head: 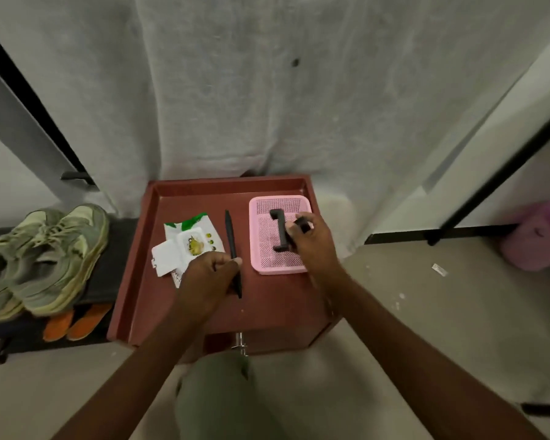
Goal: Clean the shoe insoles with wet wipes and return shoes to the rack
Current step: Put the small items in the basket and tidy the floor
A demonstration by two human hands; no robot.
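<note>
On the red tray (134,271), left hand (208,274) pinches a thin black insole (232,239), right hand (311,241) grips another

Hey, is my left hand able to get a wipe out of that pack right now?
Probably not right away: the left hand grips a black stick, so its fingers are occupied. The wet wipes pack lies just beside it, lid open, unobstructed.

Two bare arms come in from the bottom, one on each side. No sleeves cover them, all the way down to the wrists. The left hand (215,274) and the right hand (313,241) wear no gloves. No rings can be seen on the fingers (302,219). Between the arms, low down, is a knee (218,398) in dull green cloth, like trousers.
</note>
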